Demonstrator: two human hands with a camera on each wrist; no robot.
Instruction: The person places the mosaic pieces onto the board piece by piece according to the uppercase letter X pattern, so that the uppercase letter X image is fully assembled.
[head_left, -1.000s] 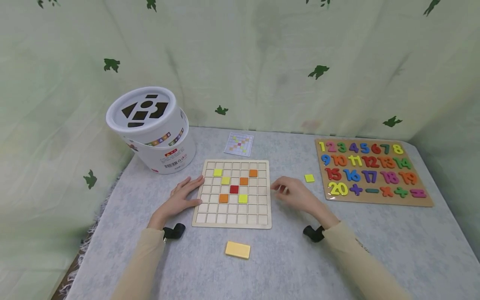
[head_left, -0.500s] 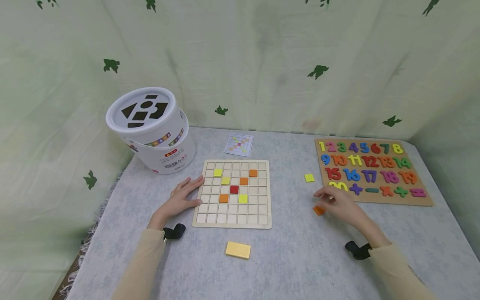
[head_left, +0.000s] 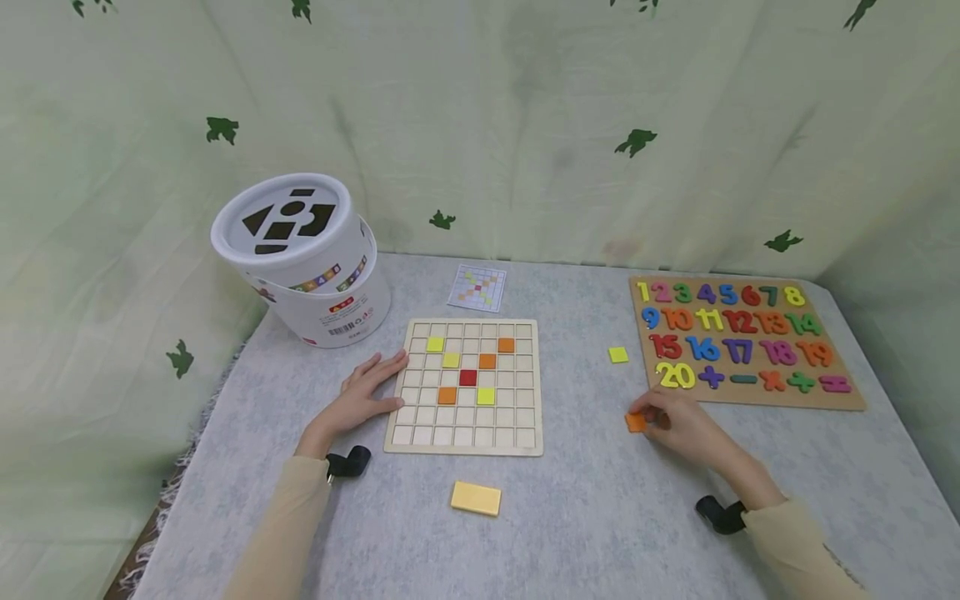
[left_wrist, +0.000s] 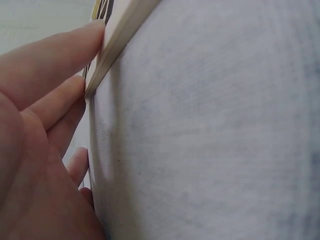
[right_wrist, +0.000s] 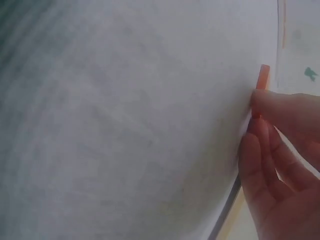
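Note:
In the head view my left hand (head_left: 363, 402) rests at the left edge of a wooden grid board (head_left: 462, 436), fingers extended. The left wrist view shows its fingertips (left_wrist: 97, 31) touching the board's side. Yellow and orange square tiles and one red tile (head_left: 468, 377) sit in the board's cells. My right hand (head_left: 686, 427) is low over the cloth, right of the board, pinching an orange square tile (head_left: 635, 422) by its right side. In the right wrist view that orange tile (right_wrist: 263, 75) sticks out beyond the thumb and finger. Part of it is hidden.
A loose yellow tile (head_left: 618, 355) lies beside a number puzzle board (head_left: 757, 396) at the right. Behind the grid board is a pattern card (head_left: 477, 288). A white bucket (head_left: 330, 321) stands back left. A pale yellow block (head_left: 476, 498) lies in front.
My right hand has moved from the grid board's right edge rightward to the orange tile, and its fingers have closed on it. My left hand has stayed put.

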